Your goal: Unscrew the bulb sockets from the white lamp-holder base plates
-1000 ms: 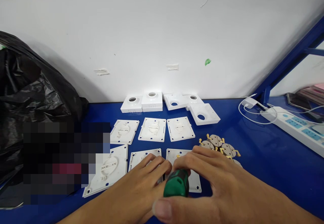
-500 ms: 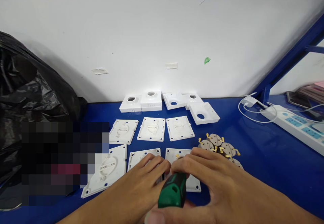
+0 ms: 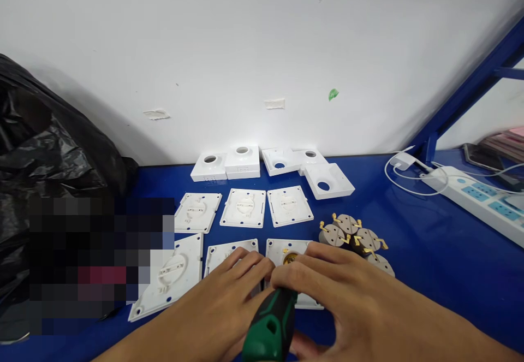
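Observation:
My right hand (image 3: 352, 302) grips a green-and-black screwdriver (image 3: 268, 326) whose tip points down at a white square plate (image 3: 278, 250) in the near row; a brass part (image 3: 290, 258) shows on that plate. My left hand (image 3: 229, 302) lies flat on the neighbouring white plate (image 3: 223, 253), fingers pressed against the screwdriver shaft. The screwdriver tip is hidden by my fingers.
More white plates (image 3: 244, 207) lie in two rows on the blue bench (image 3: 429, 258). White housings with round holes (image 3: 241, 161) line the wall. Brown discs with brass tabs (image 3: 354, 233) sit to the right. A power strip (image 3: 475, 198) lies far right, a black bag (image 3: 49, 138) at left.
The screwdriver handle has tilted lower and toward me, and the brass part on the plate has come into sight. Both hands stay on the near plates.

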Available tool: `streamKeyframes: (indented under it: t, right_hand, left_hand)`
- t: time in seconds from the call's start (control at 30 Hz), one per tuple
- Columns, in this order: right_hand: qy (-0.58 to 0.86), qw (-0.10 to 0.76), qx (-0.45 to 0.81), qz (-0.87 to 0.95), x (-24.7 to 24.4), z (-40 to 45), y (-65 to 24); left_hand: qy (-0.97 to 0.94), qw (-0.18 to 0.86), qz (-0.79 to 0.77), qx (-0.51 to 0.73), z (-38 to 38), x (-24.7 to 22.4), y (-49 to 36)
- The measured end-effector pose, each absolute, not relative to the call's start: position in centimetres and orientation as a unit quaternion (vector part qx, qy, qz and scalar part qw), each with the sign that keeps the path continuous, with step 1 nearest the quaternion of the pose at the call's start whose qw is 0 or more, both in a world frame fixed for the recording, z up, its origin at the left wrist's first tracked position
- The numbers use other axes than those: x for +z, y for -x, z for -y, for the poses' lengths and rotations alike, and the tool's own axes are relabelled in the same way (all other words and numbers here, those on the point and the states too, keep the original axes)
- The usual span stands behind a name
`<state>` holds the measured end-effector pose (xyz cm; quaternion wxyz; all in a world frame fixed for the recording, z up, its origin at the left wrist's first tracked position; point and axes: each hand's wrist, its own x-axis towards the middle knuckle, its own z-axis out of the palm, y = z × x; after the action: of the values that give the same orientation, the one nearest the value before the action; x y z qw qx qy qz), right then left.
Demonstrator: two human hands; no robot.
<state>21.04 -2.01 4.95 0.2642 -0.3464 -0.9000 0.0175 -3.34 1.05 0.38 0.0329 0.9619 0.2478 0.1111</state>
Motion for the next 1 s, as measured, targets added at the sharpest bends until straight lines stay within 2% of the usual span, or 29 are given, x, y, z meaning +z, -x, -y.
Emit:
streamKeyframes:
  t: [0.77,1.0]
  right_hand:
    - [0.344,0.261,0.008,0.902,5.05,2.01,-21.22]
    - [0.334,0.297,-0.015,0.894,5.35,1.68,-21.0]
  left_hand:
    - [-0.964,0.065,-0.238,0.098,-1.05,0.38,3.22]
    - [-0.968,0.065,-0.226,0.089,-1.02,0.36,3.38]
